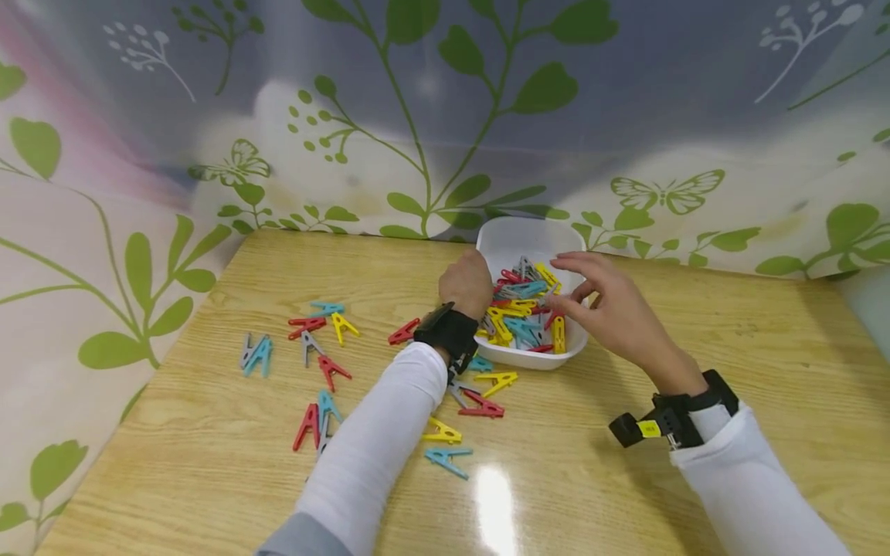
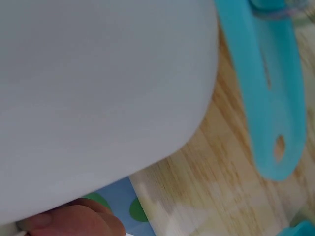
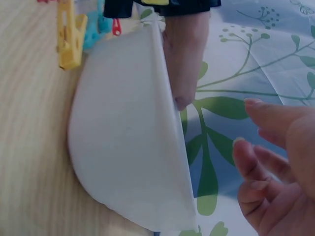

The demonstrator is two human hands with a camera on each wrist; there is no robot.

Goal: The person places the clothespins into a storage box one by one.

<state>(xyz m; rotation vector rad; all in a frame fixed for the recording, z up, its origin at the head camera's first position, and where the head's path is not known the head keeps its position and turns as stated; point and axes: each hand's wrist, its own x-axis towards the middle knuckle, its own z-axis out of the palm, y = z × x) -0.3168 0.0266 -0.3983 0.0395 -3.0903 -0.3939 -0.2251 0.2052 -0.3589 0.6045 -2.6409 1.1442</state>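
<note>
A white plastic tub [image 1: 531, 232] holds a heap of red, yellow, blue and grey clothespins [image 1: 524, 309]. At the tub's left side my left hand [image 1: 467, 284] grips the rim with bent fingers; much of that grasp is hidden. In the left wrist view a bit of the left hand [image 2: 74, 221] shows at the tub's edge. Over the tub's right side is my right hand [image 1: 612, 309], its thumb and fingers apart. Nothing shows between those fingers in the right wrist view, where the right hand [image 3: 280, 172] is beside the tub's wall [image 3: 123, 132].
Loose clothespins lie on the wooden table [image 1: 208, 463], such as a red one [image 1: 334, 371] and a blue one [image 1: 447, 460]. Several lie close to the tub, partly under my left forearm. A leaf-patterned cloth [image 1: 431, 116] hangs right behind the tub.
</note>
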